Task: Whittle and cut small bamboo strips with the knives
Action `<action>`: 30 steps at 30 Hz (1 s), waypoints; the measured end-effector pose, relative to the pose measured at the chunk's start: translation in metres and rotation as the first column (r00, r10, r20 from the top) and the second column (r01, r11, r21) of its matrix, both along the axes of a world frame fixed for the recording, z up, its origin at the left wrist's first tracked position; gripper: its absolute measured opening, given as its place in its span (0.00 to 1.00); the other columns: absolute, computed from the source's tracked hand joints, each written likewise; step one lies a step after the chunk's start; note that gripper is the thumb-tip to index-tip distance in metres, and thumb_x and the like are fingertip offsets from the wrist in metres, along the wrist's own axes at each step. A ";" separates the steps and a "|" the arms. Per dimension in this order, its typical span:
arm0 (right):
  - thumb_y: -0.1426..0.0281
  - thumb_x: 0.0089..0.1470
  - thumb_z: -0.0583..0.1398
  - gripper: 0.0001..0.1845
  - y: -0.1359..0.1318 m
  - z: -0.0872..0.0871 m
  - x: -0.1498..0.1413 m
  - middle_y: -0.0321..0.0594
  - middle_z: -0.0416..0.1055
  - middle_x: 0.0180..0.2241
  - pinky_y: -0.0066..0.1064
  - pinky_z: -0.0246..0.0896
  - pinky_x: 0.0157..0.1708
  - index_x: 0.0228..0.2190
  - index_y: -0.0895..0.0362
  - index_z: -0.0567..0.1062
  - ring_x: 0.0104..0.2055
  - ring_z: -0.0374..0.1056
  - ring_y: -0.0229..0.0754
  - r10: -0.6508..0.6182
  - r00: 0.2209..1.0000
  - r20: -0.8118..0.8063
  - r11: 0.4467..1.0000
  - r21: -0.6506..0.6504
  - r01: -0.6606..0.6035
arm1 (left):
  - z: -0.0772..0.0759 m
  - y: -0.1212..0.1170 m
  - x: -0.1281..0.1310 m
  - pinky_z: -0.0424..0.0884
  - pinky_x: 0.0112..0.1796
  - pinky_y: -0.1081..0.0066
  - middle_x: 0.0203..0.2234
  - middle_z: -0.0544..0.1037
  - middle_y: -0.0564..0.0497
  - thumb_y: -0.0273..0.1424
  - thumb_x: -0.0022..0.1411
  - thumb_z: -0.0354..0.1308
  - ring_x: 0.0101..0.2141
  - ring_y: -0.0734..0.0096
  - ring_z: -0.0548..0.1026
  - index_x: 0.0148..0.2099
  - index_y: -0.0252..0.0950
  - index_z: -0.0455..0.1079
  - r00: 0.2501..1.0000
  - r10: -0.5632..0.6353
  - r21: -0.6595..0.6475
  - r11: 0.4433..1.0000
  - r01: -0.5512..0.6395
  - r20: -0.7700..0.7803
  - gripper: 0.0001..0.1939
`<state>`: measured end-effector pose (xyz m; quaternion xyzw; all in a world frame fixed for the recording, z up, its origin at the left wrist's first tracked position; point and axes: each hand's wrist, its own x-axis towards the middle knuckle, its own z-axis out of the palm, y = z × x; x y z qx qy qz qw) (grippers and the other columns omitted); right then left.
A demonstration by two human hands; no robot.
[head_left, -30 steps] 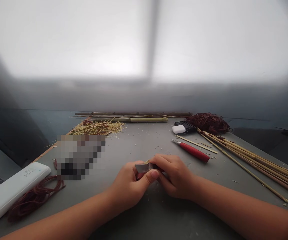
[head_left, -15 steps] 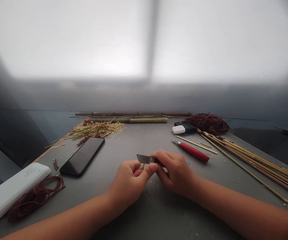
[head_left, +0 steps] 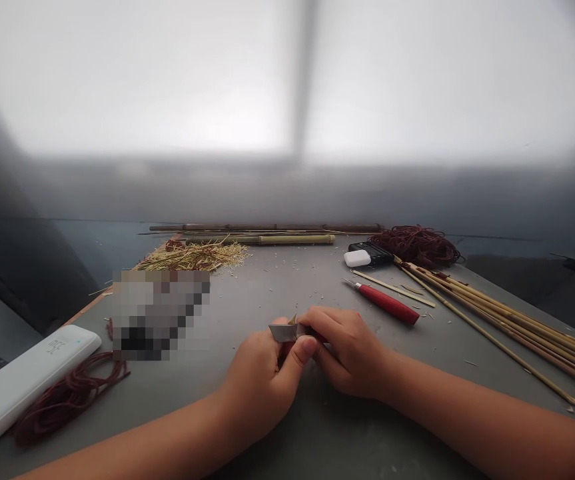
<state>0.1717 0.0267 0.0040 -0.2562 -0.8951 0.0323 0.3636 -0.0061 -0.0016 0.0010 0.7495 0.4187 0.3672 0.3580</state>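
Observation:
My right hand (head_left: 348, 348) is closed round the handle of a small knife, whose grey blade (head_left: 280, 331) points left. My left hand (head_left: 263, 377) is closed on a short pale bamboo piece (head_left: 292, 321), with the thumb pressed up by the blade. Both hands meet just above the grey table (head_left: 287, 293) near its front middle. Only the tip of the bamboo piece shows above the blade.
A red-handled tool (head_left: 386, 303) lies right of my hands, beside a bundle of long bamboo sticks (head_left: 507, 325). Dark red cord (head_left: 417, 245), a lighter (head_left: 367, 256), bamboo poles (head_left: 267, 235) and shavings (head_left: 194, 255) sit at the back. A white box (head_left: 22, 381) and more cord (head_left: 67, 395) lie left.
The blade has dropped a little and come back against the bamboo piece. My left hand has shifted slightly toward me. A patch of the table at left is blurred again.

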 end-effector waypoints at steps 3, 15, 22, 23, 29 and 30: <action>0.72 0.60 0.51 0.06 -0.001 0.000 0.000 0.35 0.68 0.24 0.28 0.51 0.24 0.31 0.55 0.66 0.23 0.60 0.37 -0.013 1.000 -0.001 1.000 -0.001 0.013 | 0.000 -0.002 -0.001 0.53 0.26 0.70 0.22 0.62 0.56 0.43 0.68 0.48 0.23 0.72 0.59 0.27 0.40 0.55 0.999 0.026 0.025 0.999 -0.025 -0.028 0.19; 0.70 0.62 0.51 0.07 -0.002 -0.003 -0.001 0.34 0.66 0.22 0.28 0.49 0.23 0.32 0.55 0.66 0.22 0.59 0.37 -0.075 0.997 -0.008 0.996 0.043 0.075 | 0.002 -0.002 0.000 0.49 0.25 0.70 0.18 0.59 0.57 0.49 0.65 0.48 0.21 0.73 0.54 0.24 0.40 0.51 0.981 0.166 0.000 0.986 -0.167 -0.105 0.23; 0.70 0.62 0.52 0.06 0.000 -0.003 -0.002 0.34 0.67 0.23 0.28 0.47 0.23 0.33 0.55 0.66 0.21 0.58 0.37 -0.166 0.986 -0.006 0.979 0.115 0.165 | -0.002 -0.001 0.001 0.49 0.24 0.70 0.17 0.59 0.58 0.54 0.64 0.47 0.21 0.73 0.53 0.25 0.40 0.52 0.973 0.212 -0.048 0.975 -0.217 -0.094 0.25; 0.70 0.63 0.52 0.06 0.000 -0.003 -0.002 0.35 0.67 0.23 0.28 0.47 0.23 0.33 0.55 0.66 0.21 0.59 0.37 -0.185 0.983 -0.008 0.975 0.124 0.185 | -0.003 0.000 0.001 0.49 0.23 0.70 0.17 0.58 0.58 0.55 0.64 0.47 0.21 0.73 0.52 0.25 0.40 0.51 0.970 0.222 -0.053 0.972 -0.228 -0.094 0.26; 0.69 0.65 0.50 0.08 0.001 -0.002 -0.002 0.36 0.68 0.24 0.28 0.51 0.24 0.34 0.55 0.66 0.22 0.60 0.38 -0.128 0.992 0.004 0.989 0.081 0.128 | -0.002 0.000 0.001 0.57 0.27 0.70 0.22 0.67 0.54 0.52 0.68 0.44 0.24 0.69 0.61 0.29 0.39 0.60 0.991 0.117 -0.025 0.993 -0.119 -0.067 0.24; 0.68 0.65 0.49 0.09 0.001 -0.002 -0.002 0.36 0.68 0.23 0.28 0.51 0.24 0.33 0.55 0.66 0.22 0.60 0.38 -0.102 0.995 0.013 0.993 0.063 0.101 | -0.002 0.000 0.001 0.58 0.29 0.69 0.24 0.69 0.53 0.50 0.69 0.43 0.26 0.68 0.63 0.29 0.39 0.61 0.993 0.094 -0.010 0.995 -0.095 -0.075 0.23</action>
